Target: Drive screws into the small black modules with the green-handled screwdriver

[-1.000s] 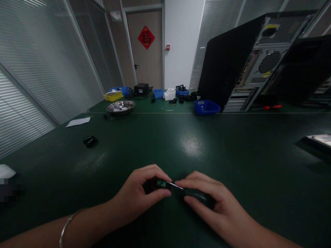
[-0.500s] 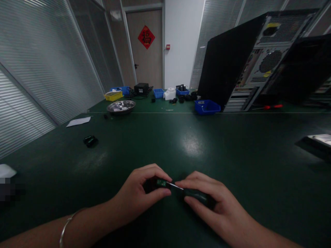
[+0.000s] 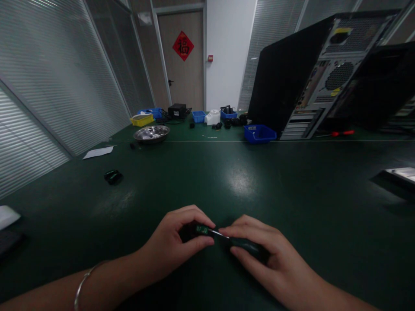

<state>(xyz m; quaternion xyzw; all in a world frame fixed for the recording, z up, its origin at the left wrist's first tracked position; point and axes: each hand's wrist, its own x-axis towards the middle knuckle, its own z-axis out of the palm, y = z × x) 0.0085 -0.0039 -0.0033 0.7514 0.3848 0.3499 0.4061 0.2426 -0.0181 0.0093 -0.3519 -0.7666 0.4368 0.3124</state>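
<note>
A small dark part with a green circuit board [image 3: 202, 230] is held in my left hand [image 3: 181, 242], between thumb and fingers. My right hand [image 3: 269, 255] grips the dark handle of a screwdriver [image 3: 247, 246]. Its thin metal shaft points left and its tip meets the right edge of the board; the exact contact point is too small to tell. Both hands are low over the green table [image 3: 207, 181], their fingertips a short gap apart. On the table to the left lie small black parts [image 3: 113, 176].
A metal bowl [image 3: 151, 134], a yellow bin [image 3: 142, 120], a blue bin [image 3: 260, 134] and a white device [image 3: 212, 117] stand at the back. A black computer case [image 3: 288, 73] rises at the back right. White paper [image 3: 98, 152] lies at the left.
</note>
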